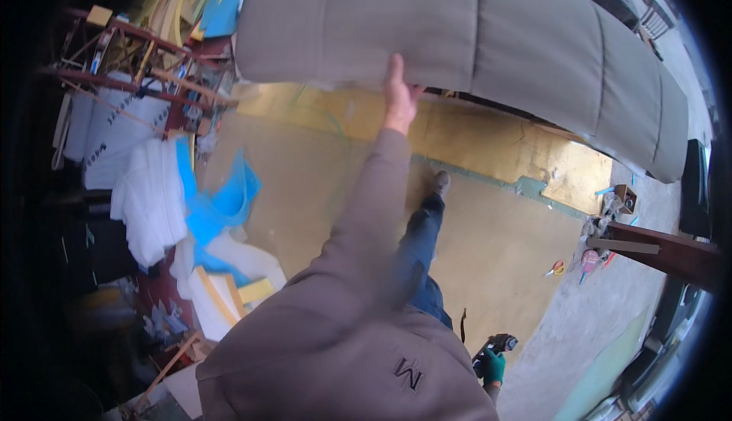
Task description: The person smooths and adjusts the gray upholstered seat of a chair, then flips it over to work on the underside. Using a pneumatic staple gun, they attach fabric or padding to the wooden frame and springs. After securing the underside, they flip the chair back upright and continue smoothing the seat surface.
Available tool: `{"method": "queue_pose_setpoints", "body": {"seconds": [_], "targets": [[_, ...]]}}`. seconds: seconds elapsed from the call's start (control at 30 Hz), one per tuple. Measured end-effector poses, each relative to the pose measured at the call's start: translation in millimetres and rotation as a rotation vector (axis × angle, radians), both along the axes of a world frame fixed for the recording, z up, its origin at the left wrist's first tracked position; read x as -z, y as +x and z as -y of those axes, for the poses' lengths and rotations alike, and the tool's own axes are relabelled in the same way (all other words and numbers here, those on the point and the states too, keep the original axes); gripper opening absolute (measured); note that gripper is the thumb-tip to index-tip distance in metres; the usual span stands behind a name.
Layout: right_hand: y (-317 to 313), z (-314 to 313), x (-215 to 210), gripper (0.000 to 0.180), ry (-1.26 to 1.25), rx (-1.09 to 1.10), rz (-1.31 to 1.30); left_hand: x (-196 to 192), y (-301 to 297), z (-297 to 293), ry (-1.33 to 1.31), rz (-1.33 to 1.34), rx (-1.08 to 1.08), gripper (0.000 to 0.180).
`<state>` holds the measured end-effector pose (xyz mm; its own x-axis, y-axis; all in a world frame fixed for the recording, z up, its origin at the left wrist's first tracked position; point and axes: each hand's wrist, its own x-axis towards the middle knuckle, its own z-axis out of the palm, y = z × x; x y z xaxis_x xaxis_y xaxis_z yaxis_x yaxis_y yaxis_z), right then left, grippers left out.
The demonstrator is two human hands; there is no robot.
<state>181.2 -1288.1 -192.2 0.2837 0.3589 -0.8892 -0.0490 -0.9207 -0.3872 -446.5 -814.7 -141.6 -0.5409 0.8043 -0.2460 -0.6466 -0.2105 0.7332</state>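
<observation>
Head view: left hand (398,95) grips the lower edge of a grey cushion (473,32), lifted clear above the board (488,246). Right hand (493,365), green-gloved, holds a tool (501,342) low. Cushion not yet set down.

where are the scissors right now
In the head view the scissors lie low on the right, at the edge of the tan floor sheet, just left of the dark red beam, far from the left hand on the grey cushion.
</observation>
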Motion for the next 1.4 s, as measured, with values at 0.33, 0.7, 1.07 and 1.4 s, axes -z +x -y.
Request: {"method": "queue_pose_setpoints", "body": {"seconds": [0.33, 0.7, 1.07, 1.4], "targets": [[-42, 147, 18, 0.014, 0.035, -0.263, 0.16, 21, -13, 63, -0.169, -0.12, 0.277, 0.069], [-270, 209, -18, 0.012, -0.029, 0.082, 0.225, 66, -25, 198, -0.183, 0.11, 0.539, 0.088], [-337, 260, -42, 0.016, -0.091, -0.025, 0.058, 76, -214, 385, -0.103, 0.452, 0.036, 0.095], [-322, 389, -65, 0.016, -0.23, -0.074, 0.36, 240, -185, 533, -0.325, 0.626, -0.05, 0.098]]}}
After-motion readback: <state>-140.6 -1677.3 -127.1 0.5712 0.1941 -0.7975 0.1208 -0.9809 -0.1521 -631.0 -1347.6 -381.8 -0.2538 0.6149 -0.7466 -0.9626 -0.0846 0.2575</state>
